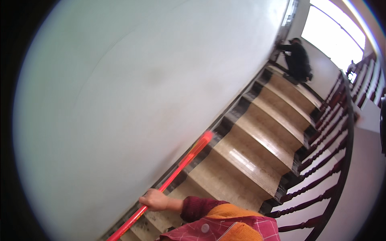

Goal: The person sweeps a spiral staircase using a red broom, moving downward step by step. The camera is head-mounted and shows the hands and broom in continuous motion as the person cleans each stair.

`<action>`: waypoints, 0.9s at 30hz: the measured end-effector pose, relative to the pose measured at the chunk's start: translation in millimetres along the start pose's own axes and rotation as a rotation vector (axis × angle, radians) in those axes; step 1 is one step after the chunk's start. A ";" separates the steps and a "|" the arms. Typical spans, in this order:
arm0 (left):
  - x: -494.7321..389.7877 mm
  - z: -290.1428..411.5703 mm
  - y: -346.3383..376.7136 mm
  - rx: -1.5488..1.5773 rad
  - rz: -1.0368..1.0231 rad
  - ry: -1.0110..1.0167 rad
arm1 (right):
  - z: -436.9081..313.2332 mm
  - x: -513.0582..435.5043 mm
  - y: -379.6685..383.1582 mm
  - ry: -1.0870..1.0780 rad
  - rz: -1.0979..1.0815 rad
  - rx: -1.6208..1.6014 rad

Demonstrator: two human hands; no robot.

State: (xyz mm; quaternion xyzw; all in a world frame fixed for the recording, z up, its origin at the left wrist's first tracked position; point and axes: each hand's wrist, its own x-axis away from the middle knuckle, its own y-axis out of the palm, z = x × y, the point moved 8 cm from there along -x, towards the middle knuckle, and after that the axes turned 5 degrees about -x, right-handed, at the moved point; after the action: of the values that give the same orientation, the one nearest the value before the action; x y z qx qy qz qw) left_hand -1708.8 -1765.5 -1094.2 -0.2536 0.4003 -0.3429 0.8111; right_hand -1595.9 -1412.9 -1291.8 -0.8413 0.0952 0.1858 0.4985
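My right hand [154, 199], reaching across from a maroon knitted cuff, is closed around the shaft of a red long-handled broom or brush [172, 178]. The tool slants from the lower left towards the upper right. Its blurred red head lies at the wall's foot, over the dark left border of the stairs [229, 177]; whether it touches them I cannot tell. My left hand is out of view. Orange clothing and a pink checked garment [193, 230] with a white button show at the bottom.
A pale wall [144, 99] bounds the left side. Dark wooden balusters [313, 198] and a curved handrail [349, 144] run along the right. A person in dark clothes [297, 61] crouches at the top of this flight, near a bright window [333, 30].
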 end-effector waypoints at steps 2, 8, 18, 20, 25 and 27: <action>-27.3 -37.7 49.9 0.127 0.007 -0.194 | 37.8 16.1 -71.4 0.053 0.135 0.218; -115.4 -7.3 302.9 0.506 -0.903 -0.594 | 138.3 93.7 -276.1 0.287 0.402 0.752; -237.5 241.6 581.9 0.980 -0.920 -0.373 | 235.2 231.8 -429.8 0.799 0.515 0.854; -235.8 245.7 583.8 1.020 -0.924 -0.415 | 250.6 238.4 -424.3 0.768 0.505 0.764; -213.6 200.6 542.9 0.884 -0.807 -0.463 | 248.5 214.1 -372.9 0.605 0.528 0.700; -197.0 171.8 517.9 0.851 -0.804 -0.470 | 229.5 192.5 -340.4 0.551 0.541 0.680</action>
State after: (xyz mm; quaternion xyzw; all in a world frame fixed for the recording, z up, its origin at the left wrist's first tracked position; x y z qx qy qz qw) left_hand -1472.0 -1262.9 -1261.2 -0.1082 -0.0868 -0.6853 0.7149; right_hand -1352.6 -1042.4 -1196.4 -0.5946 0.4922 0.0381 0.6346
